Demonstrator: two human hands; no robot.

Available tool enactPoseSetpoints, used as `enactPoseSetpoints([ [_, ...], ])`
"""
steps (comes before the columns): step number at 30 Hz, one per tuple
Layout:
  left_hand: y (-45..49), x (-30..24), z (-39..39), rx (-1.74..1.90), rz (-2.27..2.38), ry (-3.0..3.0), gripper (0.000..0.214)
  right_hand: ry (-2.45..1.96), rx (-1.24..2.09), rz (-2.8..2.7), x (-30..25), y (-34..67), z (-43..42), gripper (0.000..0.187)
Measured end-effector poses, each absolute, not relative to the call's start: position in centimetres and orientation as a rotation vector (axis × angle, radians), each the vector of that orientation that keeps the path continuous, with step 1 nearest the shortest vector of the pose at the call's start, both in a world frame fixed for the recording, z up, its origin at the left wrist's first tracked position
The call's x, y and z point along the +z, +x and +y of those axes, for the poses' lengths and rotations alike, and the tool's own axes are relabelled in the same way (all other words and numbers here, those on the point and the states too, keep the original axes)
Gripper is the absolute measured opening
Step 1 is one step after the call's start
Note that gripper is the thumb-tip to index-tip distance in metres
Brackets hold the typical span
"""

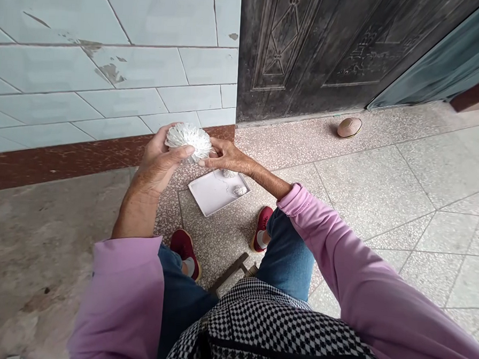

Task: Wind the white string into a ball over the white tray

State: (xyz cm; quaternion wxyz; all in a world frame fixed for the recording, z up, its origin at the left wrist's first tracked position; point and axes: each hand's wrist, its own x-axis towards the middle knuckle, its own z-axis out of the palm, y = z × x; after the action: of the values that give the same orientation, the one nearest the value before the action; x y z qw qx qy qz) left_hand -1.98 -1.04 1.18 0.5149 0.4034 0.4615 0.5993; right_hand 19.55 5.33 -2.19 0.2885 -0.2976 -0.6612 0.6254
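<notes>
A round, white, ruffled pompom (pixel 188 139) is held up between my two hands. My left hand (pixel 160 162) wraps around its left side, with the thumb across the front. At its lower right edge, the thumb and fingers of my right hand (pixel 227 156) are pinched together against it; the exact grip point is partly hidden. Below, a shallow pale tray (pixel 206 196) lies on the floor. In it sit a ball of white yarn (pixel 240 191) and another white clump (pixel 229 173), partly covered by my right hand. A thin thread runs across the tray.
A tiled wall (pixel 120 66) rises in front on the left, beside a dark carved door (pixel 294 54). A pinkish rounded object (pixel 349 127) lies near the door. My red shoes (pixel 183 249) flank the tray, and part of a wooden stool (pixel 234 273) shows between my legs.
</notes>
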Motion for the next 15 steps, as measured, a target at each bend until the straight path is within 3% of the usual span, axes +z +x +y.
enactPoseSetpoints([
  [7, -2.6, 1.8, -1.1, 1.398, 1.163, 0.974, 0.099, -0.786, 1.633, -1.826, -1.5, 19.6, 5.2, 0.061],
  [11, -3.3, 1.5, -0.9, 1.340, 1.240, 0.955, 0.097, -0.753, 1.636, -1.890, -2.7, 19.8, 5.9, 0.055],
  [15, -2.8, 2.0, -0.9, 1.460, 1.051, 0.899, 0.079, -0.755, 1.520, -1.962, -3.1, 19.8, 6.3, 0.027],
])
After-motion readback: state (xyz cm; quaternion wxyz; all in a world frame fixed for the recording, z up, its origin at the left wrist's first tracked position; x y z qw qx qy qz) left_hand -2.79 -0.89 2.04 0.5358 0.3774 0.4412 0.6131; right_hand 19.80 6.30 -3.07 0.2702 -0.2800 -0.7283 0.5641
